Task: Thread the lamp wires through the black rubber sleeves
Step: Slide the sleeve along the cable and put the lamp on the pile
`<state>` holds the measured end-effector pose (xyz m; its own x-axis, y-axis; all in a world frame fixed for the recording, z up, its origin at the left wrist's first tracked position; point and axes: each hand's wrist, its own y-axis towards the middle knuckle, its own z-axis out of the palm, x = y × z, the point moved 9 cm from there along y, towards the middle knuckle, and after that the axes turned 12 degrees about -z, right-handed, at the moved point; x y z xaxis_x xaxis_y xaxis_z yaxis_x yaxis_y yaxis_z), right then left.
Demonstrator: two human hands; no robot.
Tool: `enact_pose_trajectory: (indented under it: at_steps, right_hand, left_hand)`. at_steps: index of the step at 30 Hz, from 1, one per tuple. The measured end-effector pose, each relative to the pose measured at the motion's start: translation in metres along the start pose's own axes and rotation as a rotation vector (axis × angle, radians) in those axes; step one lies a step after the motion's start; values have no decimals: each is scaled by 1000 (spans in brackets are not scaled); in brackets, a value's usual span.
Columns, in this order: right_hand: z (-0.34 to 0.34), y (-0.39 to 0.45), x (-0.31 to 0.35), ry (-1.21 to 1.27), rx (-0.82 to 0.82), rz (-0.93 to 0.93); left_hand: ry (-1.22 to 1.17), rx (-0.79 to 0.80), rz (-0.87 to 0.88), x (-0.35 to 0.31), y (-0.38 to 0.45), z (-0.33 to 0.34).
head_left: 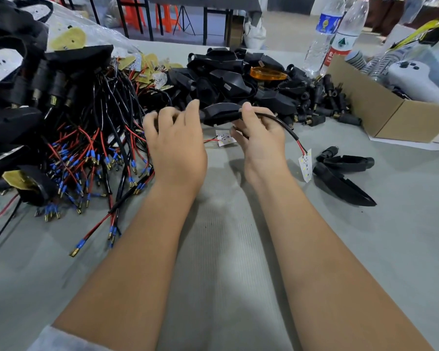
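My right hand [260,139] pinches a black lamp housing [219,112] and the black wire [283,125] that comes out of it. That wire ends in red and black leads on a small white LED board [305,164] hanging over the table. My left hand [174,145] hovers just left of the housing with fingers curled; it is blurred and I cannot tell whether it holds anything. Another white LED board [224,139] lies on the table between my hands. Black rubber sleeves [322,100] lie heaped at the back right.
A tangle of red and black wires with blue terminals [96,158] covers the left side. Black housings [236,77] are piled at the back, with an orange lens [268,73] on top. A cardboard box [390,115] and water bottles [340,34] stand right. Two housings [340,178] lie beside the board.
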<state>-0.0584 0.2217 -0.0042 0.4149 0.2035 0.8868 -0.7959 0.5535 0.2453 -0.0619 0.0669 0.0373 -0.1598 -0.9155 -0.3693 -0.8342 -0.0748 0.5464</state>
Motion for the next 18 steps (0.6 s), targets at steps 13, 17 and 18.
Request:
enact_pose_trajectory:
  at_steps: [13, 17, 18]
  right_hand:
    - [-5, 4, 9, -265, 22, -154]
    - [-11, 6, 4, -114, -41, -76]
    - [-11, 6, 4, -99, -48, -68]
  left_hand:
    - [-406, 188, -81, 0, -2, 12]
    - [-614, 222, -111, 3, -2, 17]
    - [-639, 230, -129, 5, -1, 19]
